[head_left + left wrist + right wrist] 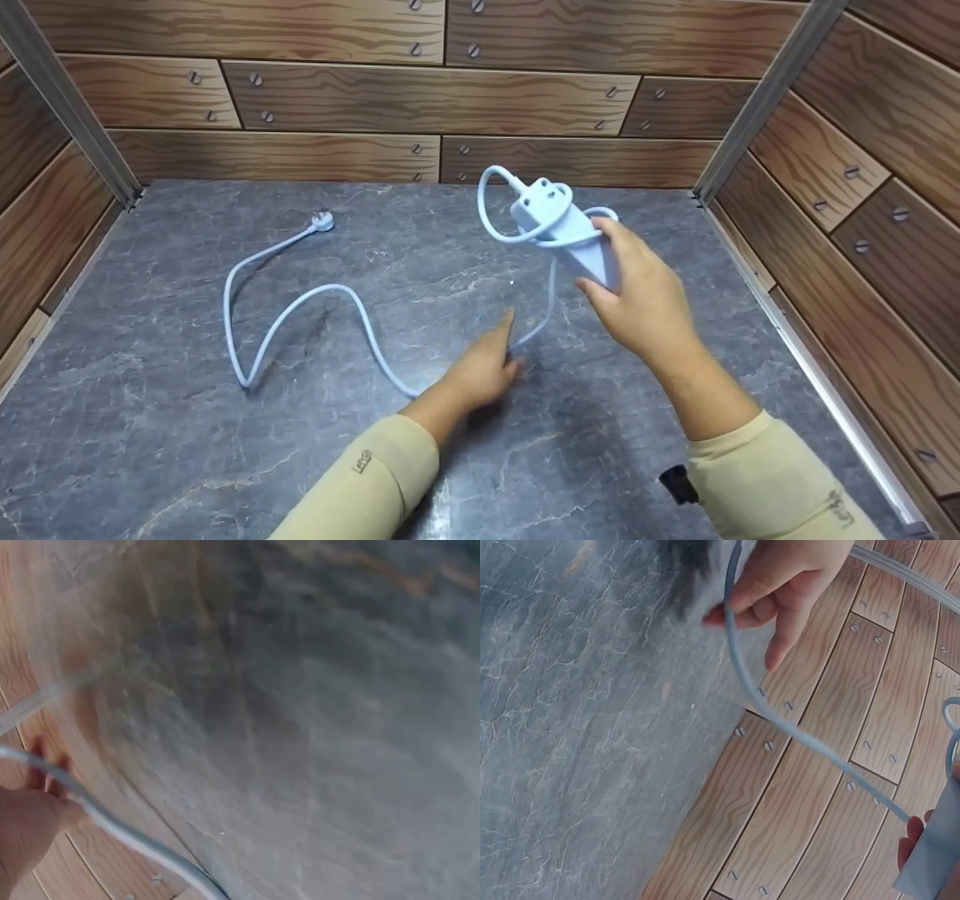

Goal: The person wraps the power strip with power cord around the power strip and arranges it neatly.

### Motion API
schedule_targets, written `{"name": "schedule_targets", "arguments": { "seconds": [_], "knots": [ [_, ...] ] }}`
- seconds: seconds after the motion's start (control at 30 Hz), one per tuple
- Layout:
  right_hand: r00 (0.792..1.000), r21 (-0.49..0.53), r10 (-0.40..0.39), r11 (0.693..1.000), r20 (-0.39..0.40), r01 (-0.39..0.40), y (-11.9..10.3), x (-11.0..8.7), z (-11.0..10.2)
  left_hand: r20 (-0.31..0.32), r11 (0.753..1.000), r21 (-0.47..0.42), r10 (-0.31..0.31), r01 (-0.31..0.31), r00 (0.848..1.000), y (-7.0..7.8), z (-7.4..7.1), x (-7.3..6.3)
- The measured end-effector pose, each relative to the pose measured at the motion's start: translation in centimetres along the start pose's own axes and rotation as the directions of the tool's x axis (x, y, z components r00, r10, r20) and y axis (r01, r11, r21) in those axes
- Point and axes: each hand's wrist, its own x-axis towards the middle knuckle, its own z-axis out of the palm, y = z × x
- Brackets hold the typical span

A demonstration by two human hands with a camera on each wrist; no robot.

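Observation:
My right hand (pixel 649 300) grips a white power strip (pixel 589 259) raised above the tabletop, sockets at its far end. Part of its power cord (pixel 495 232) loops around the body. Lower and to the left, my left hand (pixel 480 367) pinches the cord between thumb and curled fingers, plainest in the right wrist view, where the cord (pixel 802 736) runs from that hand to the power strip (pixel 934 855). Beyond the left hand, the rest of the cord lies in loose bends on the left, ending in a plug (pixel 322 220). The left wrist view is blurred.
The grey marble-patterned tabletop (pixel 187 450) is bounded by wood-patterned panels (pixel 420 97) at the back and both sides. Metal posts (pixel 772 97) stand at the back corners. A small black object (pixel 679 484) is at the right sleeve.

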Motion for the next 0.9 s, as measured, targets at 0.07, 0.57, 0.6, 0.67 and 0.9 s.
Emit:
{"name": "schedule_targets", "arguments": {
  "seconds": [0.07, 0.57, 0.6, 0.67, 0.9],
  "knots": [
    [1.0, -0.002, 0.004, 1.0, 0.001, -0.004, 0.0, 0.1, -0.1, -0.07, 0.999, 0.029, 0.034, -0.032, 0.997, -0.2, 0.1, 0.0],
    [0.993, 0.127, 0.106, 0.986, 0.042, -0.111, 0.3, 0.0, 0.0, -0.259, 0.958, 0.188, -0.165, 0.218, 0.952, -4.5, -4.5, 0.0],
    [0.993, 0.143, 0.11, 0.983, 0.043, -0.115, 0.2, 0.0, 0.0, -0.265, 0.954, 0.179, -0.188, 0.24, 0.946, -4.7, -4.7, 0.0],
    [0.992, 0.171, 0.119, 0.977, 0.04, -0.124, 0.1, 0.1, -0.1, -0.276, 0.946, 0.165, -0.226, 0.277, 0.934, -5.0, -5.2, 0.0],
    [0.982, 0.198, 0.191, 0.962, 0.011, -0.189, 0.3, 0.4, -0.4, -0.224, 0.963, 0.179, -0.159, 0.201, 0.962, -5.5, -5.6, -0.6]
  ]
}}
